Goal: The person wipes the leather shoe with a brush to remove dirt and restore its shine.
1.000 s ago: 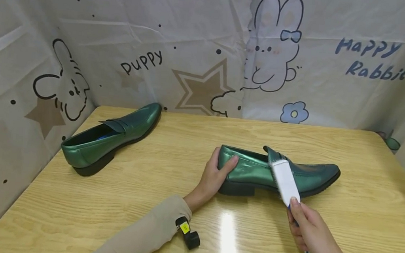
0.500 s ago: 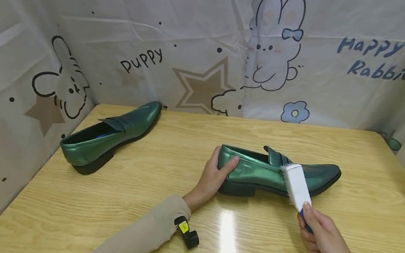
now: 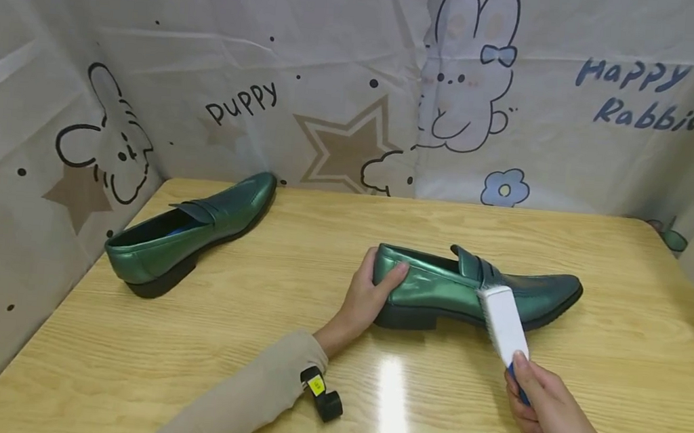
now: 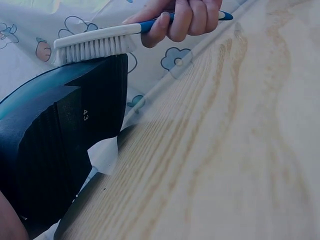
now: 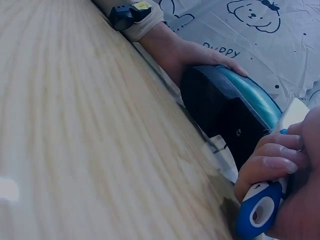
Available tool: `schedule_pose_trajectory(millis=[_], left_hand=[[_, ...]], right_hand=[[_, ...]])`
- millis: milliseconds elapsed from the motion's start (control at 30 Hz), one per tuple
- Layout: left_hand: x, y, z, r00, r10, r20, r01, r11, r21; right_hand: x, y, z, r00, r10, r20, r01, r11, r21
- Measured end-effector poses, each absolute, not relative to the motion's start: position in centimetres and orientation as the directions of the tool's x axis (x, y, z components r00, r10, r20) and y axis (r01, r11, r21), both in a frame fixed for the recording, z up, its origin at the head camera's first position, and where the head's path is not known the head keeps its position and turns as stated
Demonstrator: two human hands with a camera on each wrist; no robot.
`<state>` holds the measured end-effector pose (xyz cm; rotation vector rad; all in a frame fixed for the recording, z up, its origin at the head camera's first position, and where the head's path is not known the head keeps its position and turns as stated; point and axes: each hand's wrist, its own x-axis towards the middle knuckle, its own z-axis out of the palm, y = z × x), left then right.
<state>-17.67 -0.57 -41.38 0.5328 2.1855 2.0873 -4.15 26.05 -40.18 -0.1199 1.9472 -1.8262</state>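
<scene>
A green metallic loafer (image 3: 433, 291) with a dark sole points its toe to the right in the head view. My left hand (image 3: 368, 289) grips its heel, the thumb along the near side. In my right hand (image 3: 543, 405) is a white brush (image 3: 504, 324) with a blue handle, held from the near side. Its bristles meet the loafer's side below the strap, as the left wrist view also shows with the brush (image 4: 95, 45) against the upper. The sole (image 4: 82, 107), marked 43, faces that camera. The right wrist view shows the handle's holed end (image 5: 260, 212) below my fingers.
A matching green loafer (image 3: 199, 232) stands at the left back of the wooden table (image 3: 294, 260), toe toward the back. Cartoon-printed cloth (image 3: 335, 52) hangs behind and at the sides. A black strap device (image 3: 322, 395) sits on my left sleeve.
The brush and my right hand first moved right along the loafer toward the toe, then slightly back left. My left hand keeps its hold on the heel.
</scene>
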Motion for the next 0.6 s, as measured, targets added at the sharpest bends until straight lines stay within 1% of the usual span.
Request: schedule_pose_trajectory(millis=[67,333,500,600], left_hand=[[-17.7,-0.5,-41.5,-0.939,0.288,0.185,0.199,0.020,0.980],[-17.8,-0.7,-41.8,-0.942,0.239,0.236,0.251,0.030,0.968],[-17.6,-0.6,-41.9,-0.940,0.248,0.233,0.246,0.020,0.969],[-17.7,-0.5,-41.7,-0.938,0.263,0.226,0.239,0.015,0.971]], right_hand=[[-4.2,25.8,-40.2,-0.890,-0.379,-0.254,0.235,0.095,-0.967],[-6.0,23.8,-38.6,-0.931,-0.296,-0.212,0.194,0.090,-0.977],[-6.4,23.7,-37.9,-0.936,-0.257,-0.241,0.219,0.111,-0.969],[-5.6,24.4,-38.1,-0.920,-0.254,-0.300,0.274,0.131,-0.953]])
